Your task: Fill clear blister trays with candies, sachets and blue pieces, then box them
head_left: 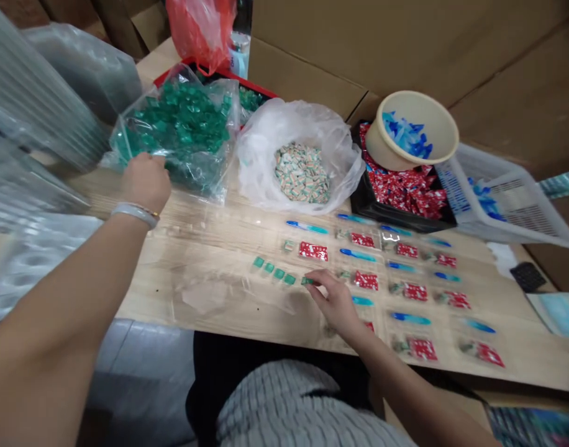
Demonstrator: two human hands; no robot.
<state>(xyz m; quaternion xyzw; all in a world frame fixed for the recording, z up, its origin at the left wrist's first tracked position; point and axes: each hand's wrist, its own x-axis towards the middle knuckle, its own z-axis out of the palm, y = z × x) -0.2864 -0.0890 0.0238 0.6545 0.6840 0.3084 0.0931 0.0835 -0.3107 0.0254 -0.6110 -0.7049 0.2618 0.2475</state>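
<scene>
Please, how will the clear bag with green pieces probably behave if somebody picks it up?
The clear bag will probably be floppy, because its thin plastic is creased. The green pieces look loose inside, so they would likely shift and make it sag. Its shiny film may be slippery.

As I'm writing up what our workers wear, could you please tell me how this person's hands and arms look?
The left hand is ungloved, with a pale band and a thin reddish bracelet at its wrist. The right hand is also ungloved, its wrist unadorned. No sleeves show.
</scene>
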